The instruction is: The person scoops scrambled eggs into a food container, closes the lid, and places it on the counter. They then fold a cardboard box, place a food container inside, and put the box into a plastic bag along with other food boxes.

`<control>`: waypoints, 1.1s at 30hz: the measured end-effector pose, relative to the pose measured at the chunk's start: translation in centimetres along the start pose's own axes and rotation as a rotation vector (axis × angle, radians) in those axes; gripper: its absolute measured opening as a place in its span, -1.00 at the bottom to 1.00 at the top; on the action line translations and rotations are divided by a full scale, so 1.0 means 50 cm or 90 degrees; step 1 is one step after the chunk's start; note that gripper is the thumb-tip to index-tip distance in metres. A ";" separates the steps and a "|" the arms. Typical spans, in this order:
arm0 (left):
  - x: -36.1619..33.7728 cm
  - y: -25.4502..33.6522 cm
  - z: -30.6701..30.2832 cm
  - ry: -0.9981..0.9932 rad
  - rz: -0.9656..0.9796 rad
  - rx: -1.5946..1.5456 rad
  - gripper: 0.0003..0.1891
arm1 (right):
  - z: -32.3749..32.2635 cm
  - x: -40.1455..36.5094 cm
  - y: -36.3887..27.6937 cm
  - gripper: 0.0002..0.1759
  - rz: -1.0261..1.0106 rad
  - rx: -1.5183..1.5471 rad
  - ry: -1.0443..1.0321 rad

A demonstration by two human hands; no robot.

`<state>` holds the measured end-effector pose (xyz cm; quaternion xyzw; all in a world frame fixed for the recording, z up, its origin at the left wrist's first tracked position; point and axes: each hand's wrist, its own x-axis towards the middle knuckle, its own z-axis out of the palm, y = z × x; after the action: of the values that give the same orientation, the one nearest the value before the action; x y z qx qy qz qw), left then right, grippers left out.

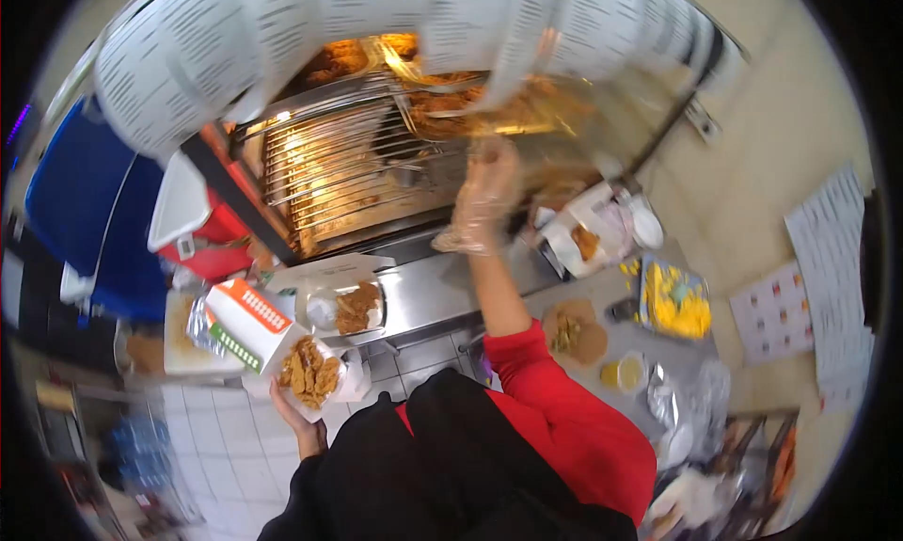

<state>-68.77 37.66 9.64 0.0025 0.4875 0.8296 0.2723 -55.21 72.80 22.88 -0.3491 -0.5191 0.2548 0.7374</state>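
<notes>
My left hand (299, 421) supports an open cardboard takeout box (252, 321) from below, its fingers against the side. Fried chicken pieces (310, 372) fill the box. My right hand (489, 188), in a clear plastic glove, reaches up into a lit warming cabinet (339, 165) and is blurred by motion. Its fingertips are at the near edge of a tray of fried chicken (470, 113); whether they grip anything does not show. On the metal counter, a second open box (340, 308) holds fried food and a small lidded cup.
Paper order slips (376, 5) hang across the cabinet's top. At right on the counter stand a box with a fried piece (585, 243), a tub of yellow food (675, 299), brown paper (576, 332) and a yellow cup (623, 372). A red container (216, 245) is at left.
</notes>
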 end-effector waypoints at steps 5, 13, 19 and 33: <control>0.033 0.050 -0.030 -0.100 -0.077 0.168 -0.40 | 0.059 -0.129 -0.092 -0.71 0.177 0.116 -0.186; 0.105 0.048 -0.058 -0.330 -0.351 0.246 -0.35 | 0.089 -0.312 -0.141 -0.50 0.075 0.082 -0.574; -0.054 -0.127 0.045 -0.648 -0.571 0.276 -0.48 | -0.446 -0.383 -0.420 -0.69 0.196 0.045 -0.062; -0.729 -0.514 0.135 -0.455 0.285 0.809 -0.29 | -1.147 -0.799 -0.568 -0.43 0.582 -0.128 0.357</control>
<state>-24.36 36.26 1.87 0.5262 0.7411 0.3738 0.1850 -13.97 11.15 9.08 -0.6627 -0.1195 0.3954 0.6247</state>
